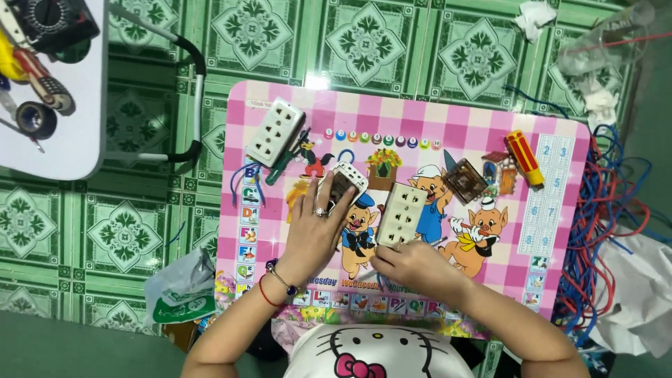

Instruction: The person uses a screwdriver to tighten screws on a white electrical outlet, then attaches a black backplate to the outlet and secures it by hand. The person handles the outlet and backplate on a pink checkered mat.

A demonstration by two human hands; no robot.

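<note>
Socket plate [401, 213] pinched by right hand [413, 269] mid-table; left hand [315, 234] grips socket shell [343, 183]. Assembly step, seemingly; joining needs alignment.

I take the pink checked table [448, 115] as my landmark. Off its lower left corner, on the green floor tiles, I see a crumpled plastic bag [183, 288], white with a green printed patch. Past the table's right edge, beyond the tangle of wires, lies a rumpled white wrapper [640, 290]. Above the table's upper right corner sits a clear plastic package [603, 42], see-through and creased. I see no screens or signs.
</note>
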